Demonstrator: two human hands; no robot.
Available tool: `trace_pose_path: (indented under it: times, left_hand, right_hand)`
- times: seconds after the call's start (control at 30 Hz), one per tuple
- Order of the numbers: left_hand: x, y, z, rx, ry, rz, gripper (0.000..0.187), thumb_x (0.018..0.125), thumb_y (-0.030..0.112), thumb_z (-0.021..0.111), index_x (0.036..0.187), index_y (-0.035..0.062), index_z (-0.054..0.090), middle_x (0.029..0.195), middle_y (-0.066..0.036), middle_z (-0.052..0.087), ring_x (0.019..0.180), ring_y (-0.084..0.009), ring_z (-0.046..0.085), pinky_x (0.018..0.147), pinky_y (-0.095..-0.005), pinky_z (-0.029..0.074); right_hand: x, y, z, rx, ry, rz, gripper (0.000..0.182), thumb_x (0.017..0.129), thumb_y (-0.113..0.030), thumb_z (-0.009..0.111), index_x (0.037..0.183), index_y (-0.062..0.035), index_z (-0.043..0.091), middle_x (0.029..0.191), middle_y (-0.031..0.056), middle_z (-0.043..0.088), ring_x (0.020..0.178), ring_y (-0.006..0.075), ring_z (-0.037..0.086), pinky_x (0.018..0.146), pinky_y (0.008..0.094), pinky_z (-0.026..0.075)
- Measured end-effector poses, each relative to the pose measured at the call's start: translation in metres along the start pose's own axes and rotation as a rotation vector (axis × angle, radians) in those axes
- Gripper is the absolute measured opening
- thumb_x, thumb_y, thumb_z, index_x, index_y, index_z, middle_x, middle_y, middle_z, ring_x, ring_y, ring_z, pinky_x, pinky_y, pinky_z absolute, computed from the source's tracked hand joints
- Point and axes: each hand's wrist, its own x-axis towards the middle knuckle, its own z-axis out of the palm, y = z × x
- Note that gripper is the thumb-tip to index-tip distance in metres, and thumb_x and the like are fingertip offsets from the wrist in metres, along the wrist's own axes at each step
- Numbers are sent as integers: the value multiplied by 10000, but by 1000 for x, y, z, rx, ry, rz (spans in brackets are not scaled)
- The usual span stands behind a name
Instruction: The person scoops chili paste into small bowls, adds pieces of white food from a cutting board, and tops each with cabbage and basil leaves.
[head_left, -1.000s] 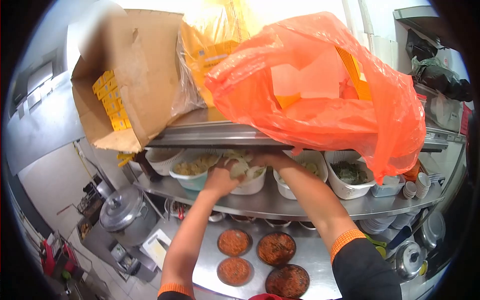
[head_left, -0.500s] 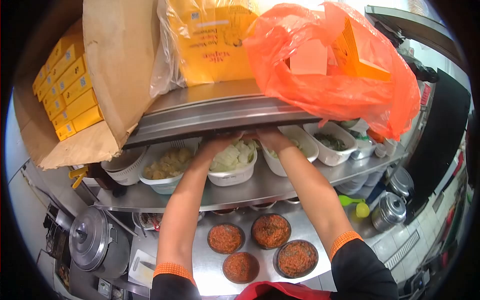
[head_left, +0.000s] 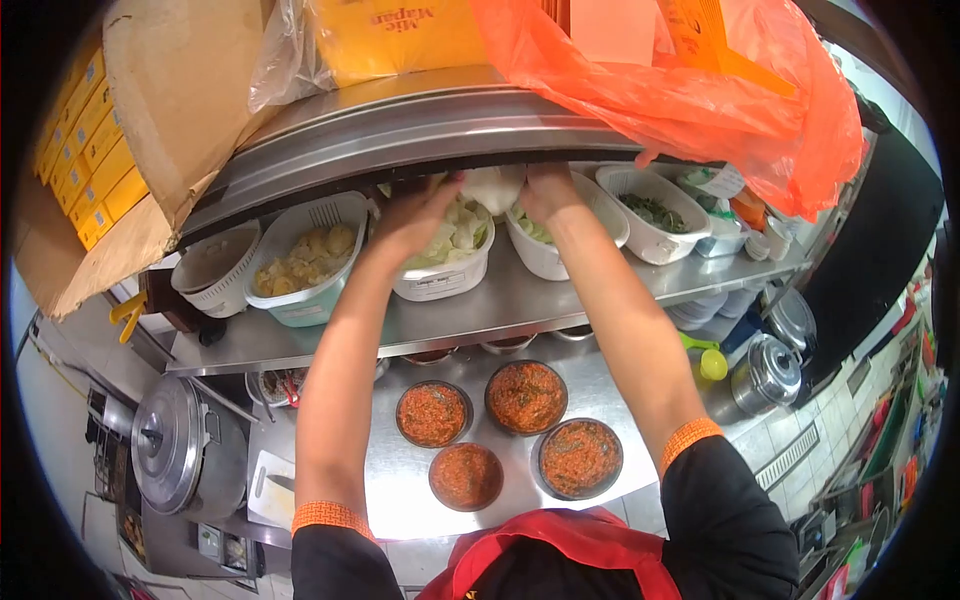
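Under the edge of the upper shelf, my left hand (head_left: 415, 215) reaches over a white basket (head_left: 440, 284) of pale chopped leaves (head_left: 462, 235). My right hand (head_left: 546, 192) is at the rim of the neighbouring white basket (head_left: 540, 256), which holds green leaves. Between my hands hangs a whitish, bag-like thing (head_left: 496, 188); the fingers of both hands close around its sides, partly hidden by the shelf edge. Below, on the steel counter, stand several dark bowls (head_left: 526, 397) of red chopped food.
Baskets of yellowish pieces (head_left: 305, 262) and dark greens (head_left: 655, 214) flank my arms. Above is the steel shelf edge (head_left: 400, 130) with an orange plastic bag (head_left: 690, 110) and a cardboard box (head_left: 180, 90). Large lidded pots (head_left: 175, 445) and a cutting board (head_left: 270, 488) stand lower.
The view has tipped down and shifted. My hands, formerly deeper under the shelf, show more now, and the whitish thing between them has come into view.
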Motion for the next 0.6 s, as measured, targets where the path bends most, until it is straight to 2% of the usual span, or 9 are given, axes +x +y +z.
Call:
trace_pose_path:
  times: [0.13,0.2,0.27,0.33,0.43,0.5,0.53,0.57,0.6]
  left_hand:
    - [-49,68,-15,-248,-238,-87,618,944,477,621,1369,30,579,1331,-197,631,1276,-325,569,1086,-366,409]
    - [-107,83,12,-201,129,-127,430,957,287,655,1250,-25,617,1181,-166,689,1119,-263,650,988,-354,481]
    - [-172,71,35,-694,211,-254,317,1032,213,552,1201,-50,599,1165,-145,684,1014,-228,682,888,-305,514]
    - [-247,59,57,-882,414,-462,240,1044,127,498,1225,-16,565,1108,-114,685,957,-202,691,808,-295,551]
    - [-380,39,67,-1295,449,-935,281,1046,202,533,1274,39,505,1046,-94,677,838,-206,691,702,-353,607]
    - [-505,21,69,-1068,244,-1228,425,1011,295,611,1328,31,508,1014,-89,680,826,-174,686,658,-307,589]
    - [-580,4,80,-890,232,-1375,410,982,259,643,1319,45,546,969,-84,683,825,-157,685,613,-290,565]
    - [-606,17,57,-532,182,-1626,357,964,213,646,1272,40,590,980,-80,669,752,-165,666,602,-302,568]
    - [-634,16,36,-543,288,-1628,367,949,194,644,1277,40,588,963,-86,679,733,-167,670,583,-298,556]
  right_hand:
    - [-34,10,-5,-294,101,-25,350,1009,-88,508,1351,-47,448,1213,88,598,1082,186,601,907,350,501]
    - [-92,2,8,-240,-39,32,478,1032,-119,508,1463,-29,321,1298,168,586,1127,217,595,948,364,502]
    - [-160,-16,23,-342,-258,164,674,961,0,587,1500,-89,192,1255,192,588,1165,241,589,995,383,502]
    - [-215,15,10,-554,-524,107,765,883,99,617,1488,-44,170,1146,171,613,1093,239,634,966,373,530]
    - [-295,94,-9,-355,-607,632,516,973,23,518,1417,-23,259,1067,151,618,884,180,680,786,289,584]
    - [-359,172,-26,-340,-723,1134,473,980,6,509,1384,-22,264,962,123,624,733,185,676,614,315,598]
    - [-393,207,-38,-451,-897,1362,472,977,-30,540,1389,-31,310,933,133,658,721,207,688,578,332,592]
    - [-417,221,-26,-547,-1078,1369,422,968,-35,556,1356,-40,389,906,133,673,738,203,691,586,330,585]
    - [-436,231,-9,-663,-1232,1352,379,959,-40,573,1323,-49,469,878,133,687,755,198,694,594,328,579]
